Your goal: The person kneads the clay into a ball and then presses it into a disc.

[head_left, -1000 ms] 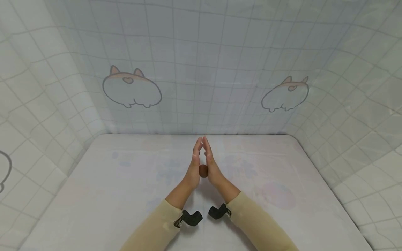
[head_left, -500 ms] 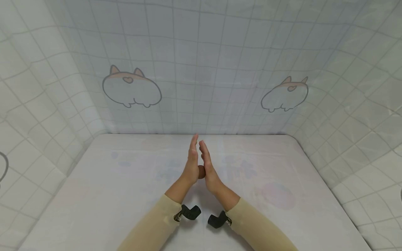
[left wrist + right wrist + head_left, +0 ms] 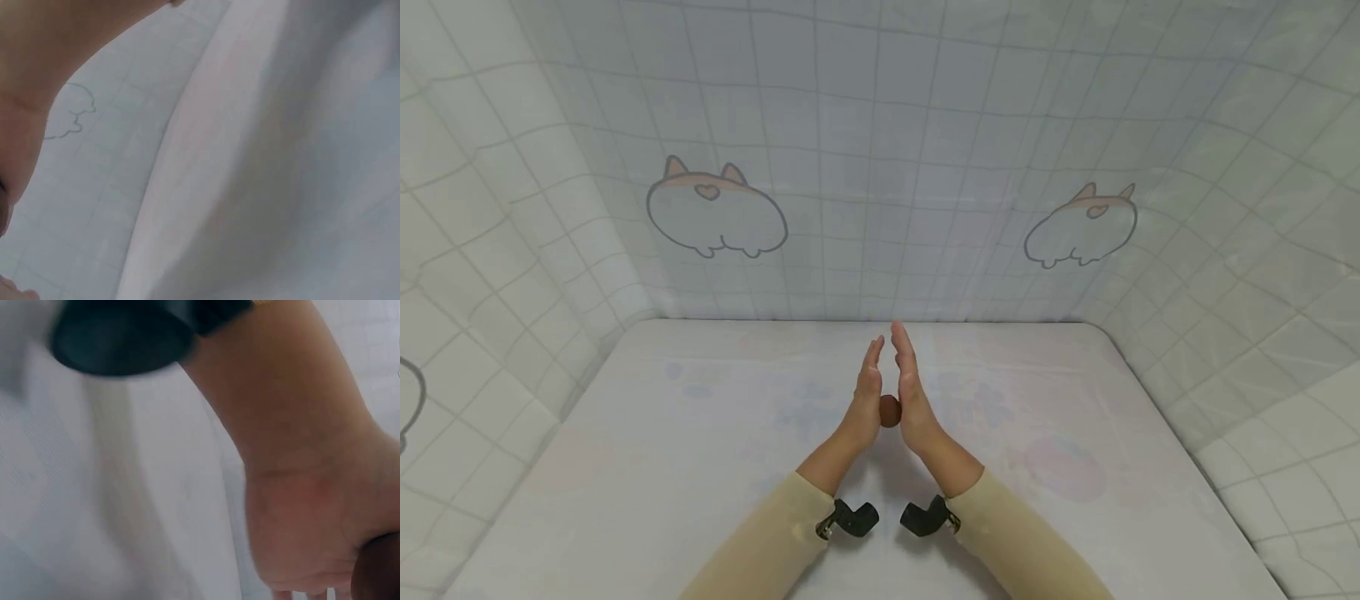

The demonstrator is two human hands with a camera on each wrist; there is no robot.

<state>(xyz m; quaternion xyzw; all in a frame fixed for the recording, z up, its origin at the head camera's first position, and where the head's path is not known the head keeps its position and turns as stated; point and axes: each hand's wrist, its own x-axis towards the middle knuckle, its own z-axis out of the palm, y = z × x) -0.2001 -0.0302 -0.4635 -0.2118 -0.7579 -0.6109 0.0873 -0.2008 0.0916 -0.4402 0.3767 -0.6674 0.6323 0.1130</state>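
Note:
A small brown ball (image 3: 890, 411), smooth and matte like clay or dough, is pressed between two facing palms in the head view. My left hand (image 3: 865, 400) lies against its left side with the fingers nearly straight and pointing away. Against the other side rests my right hand (image 3: 916, 400), fingers straight too and reaching slightly farther forward. In the right wrist view the ball (image 3: 378, 569) shows dark at the lower right corner, against the palm (image 3: 306, 525). Only the wrist and heel of the left hand (image 3: 22, 137) show in the left wrist view.
Beneath the hands spreads a white table (image 3: 662, 467) with faint pastel prints. Grid-patterned sheeting (image 3: 910, 167) with cartoon animal drawings stands behind and along both sides. Black camera pieces (image 3: 856, 518) jut inward from the cream sleeves (image 3: 760, 542).
The palms have slid past each other: the left fingertips led half a second ago, and now the right ones do. Between them the ball has shifted slightly right.

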